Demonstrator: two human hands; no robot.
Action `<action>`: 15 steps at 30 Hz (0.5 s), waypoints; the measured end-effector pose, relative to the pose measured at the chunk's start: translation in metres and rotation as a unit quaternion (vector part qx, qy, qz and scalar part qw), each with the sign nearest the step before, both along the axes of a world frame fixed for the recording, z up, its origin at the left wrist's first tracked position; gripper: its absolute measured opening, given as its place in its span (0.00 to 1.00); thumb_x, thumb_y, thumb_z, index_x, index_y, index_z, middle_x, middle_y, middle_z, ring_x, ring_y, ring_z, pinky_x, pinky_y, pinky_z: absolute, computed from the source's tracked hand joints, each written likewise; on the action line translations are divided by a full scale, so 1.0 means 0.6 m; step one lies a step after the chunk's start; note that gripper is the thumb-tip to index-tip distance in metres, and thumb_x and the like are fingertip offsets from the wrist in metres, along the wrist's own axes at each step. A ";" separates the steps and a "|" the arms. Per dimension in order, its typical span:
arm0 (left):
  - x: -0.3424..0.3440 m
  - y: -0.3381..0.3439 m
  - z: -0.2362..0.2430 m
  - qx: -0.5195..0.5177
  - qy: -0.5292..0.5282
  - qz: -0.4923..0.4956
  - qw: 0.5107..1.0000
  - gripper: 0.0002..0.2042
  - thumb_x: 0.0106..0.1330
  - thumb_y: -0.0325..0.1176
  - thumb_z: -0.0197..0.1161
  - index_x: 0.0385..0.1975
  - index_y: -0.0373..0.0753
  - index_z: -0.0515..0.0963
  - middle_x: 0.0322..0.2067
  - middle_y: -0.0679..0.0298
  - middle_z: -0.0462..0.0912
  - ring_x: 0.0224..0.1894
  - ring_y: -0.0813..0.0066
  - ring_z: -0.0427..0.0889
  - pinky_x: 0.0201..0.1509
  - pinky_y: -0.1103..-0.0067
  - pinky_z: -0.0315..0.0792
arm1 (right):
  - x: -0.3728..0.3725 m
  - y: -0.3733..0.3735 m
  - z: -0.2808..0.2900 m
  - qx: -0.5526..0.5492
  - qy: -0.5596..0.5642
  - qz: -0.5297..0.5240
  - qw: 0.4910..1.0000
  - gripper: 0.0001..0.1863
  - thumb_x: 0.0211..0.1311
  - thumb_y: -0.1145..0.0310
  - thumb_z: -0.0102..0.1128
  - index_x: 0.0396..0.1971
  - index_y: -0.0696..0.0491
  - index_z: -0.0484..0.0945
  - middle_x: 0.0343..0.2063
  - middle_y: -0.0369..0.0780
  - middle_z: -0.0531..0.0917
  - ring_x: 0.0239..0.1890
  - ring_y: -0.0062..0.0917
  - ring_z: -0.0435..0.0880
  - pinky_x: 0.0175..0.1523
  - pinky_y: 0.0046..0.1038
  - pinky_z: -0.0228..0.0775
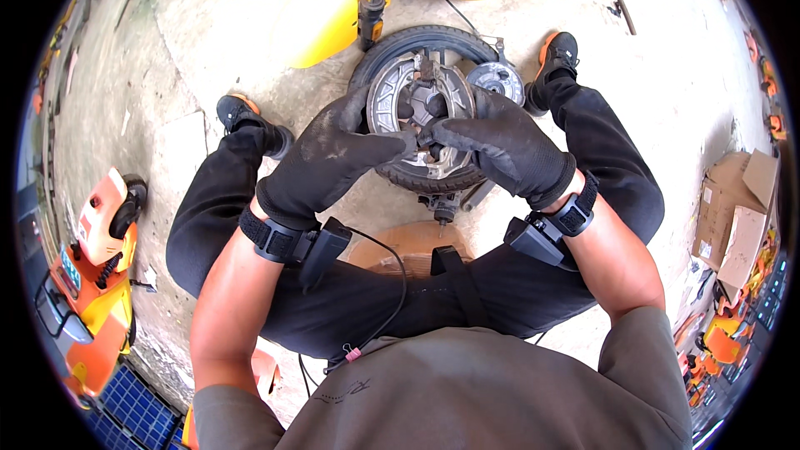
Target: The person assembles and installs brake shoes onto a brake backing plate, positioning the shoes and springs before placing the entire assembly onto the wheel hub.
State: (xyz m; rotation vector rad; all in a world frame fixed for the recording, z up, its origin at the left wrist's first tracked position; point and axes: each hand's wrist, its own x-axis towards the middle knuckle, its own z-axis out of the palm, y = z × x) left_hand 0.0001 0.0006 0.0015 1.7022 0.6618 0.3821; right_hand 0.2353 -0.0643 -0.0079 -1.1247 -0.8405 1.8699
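Pale concrete floor (667, 92) under a black-tyred wheel (417, 38) and an open cardboard box (723, 212)

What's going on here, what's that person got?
A person's gloved left hand and right hand are holding a pair of curved metal brake shoes, one hand on each side. Behind them, from this view, is a wheel with a black tyre. A round metal brake plate shows at the tyre's right edge. I can't tell whether the shoes touch the wheel.
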 end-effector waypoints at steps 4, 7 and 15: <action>0.002 -0.001 -0.002 -0.236 -0.029 0.047 0.970 0.25 0.65 0.27 0.62 0.62 0.30 0.67 0.53 0.62 0.77 0.52 0.75 0.77 0.57 0.77 0.73 | -0.001 -0.001 0.009 0.001 -0.015 0.004 1.000 0.12 0.66 0.75 0.59 0.48 0.58 0.81 0.42 0.38 0.85 0.42 0.19 0.82 0.49 0.23 0.74; 0.003 -0.004 -0.002 -0.303 -0.043 0.047 0.951 0.28 0.63 0.28 0.64 0.64 0.31 0.65 0.53 0.62 0.77 0.53 0.76 0.77 0.58 0.77 0.73 | 0.003 0.000 0.019 0.034 -0.044 0.019 0.998 0.21 0.62 0.74 0.64 0.55 0.59 0.73 0.42 0.38 0.84 0.41 0.18 0.82 0.48 0.21 0.75; 0.008 -0.013 0.003 -0.325 -0.065 0.077 0.940 0.31 0.61 0.28 0.64 0.66 0.31 0.63 0.52 0.61 0.77 0.51 0.77 0.77 0.55 0.77 0.75 | -0.001 -0.007 0.019 0.095 -0.131 0.020 0.987 0.22 0.56 0.84 0.59 0.51 0.51 0.80 0.46 0.45 0.83 0.47 0.36 0.84 0.52 0.30 0.75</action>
